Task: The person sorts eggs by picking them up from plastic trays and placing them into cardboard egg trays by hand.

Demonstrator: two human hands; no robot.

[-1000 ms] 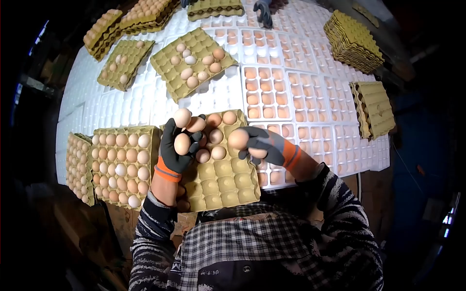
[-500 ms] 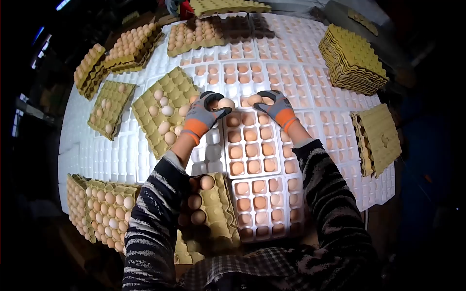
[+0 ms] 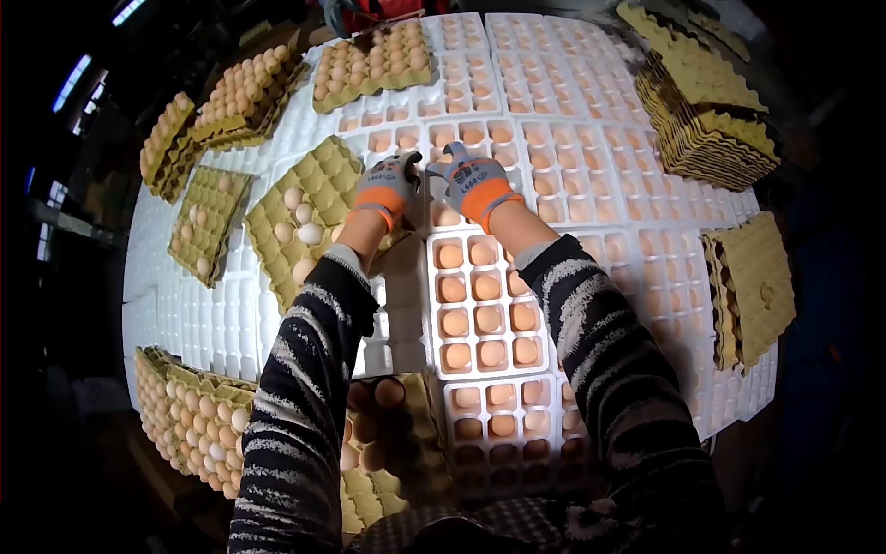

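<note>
My left hand point(image 3: 388, 185), in a grey and orange glove, is closed with curled fingers just right of a pulp egg tray point(image 3: 268, 222). What it holds, if anything, is hidden. My right hand point(image 3: 472, 185), gloved alike, reaches down over a white plastic egg tray, its thumb and forefinger around an egg point(image 3: 444, 156) at a compartment. Nearer me, a white tray point(image 3: 437, 305) has brown eggs point(image 3: 490, 319) in its compartments. The pulp tray on the left bears several eggs, among them a white egg point(image 3: 310, 234).
Pulp trays full of eggs point(image 3: 374, 60) stand at the far side and near left point(image 3: 198, 420). Stacked pulp trays point(image 3: 711, 138) are at the far right, with more pulp trays point(image 3: 757, 286) below them. A partly filled pulp tray point(image 3: 397, 462) lies close to my body.
Both hands have moved from holding visible eggs above the tray to lower, farther positions over the compartments. The pulp tray on the left shows fewer eggs. My view has shifted.
</note>
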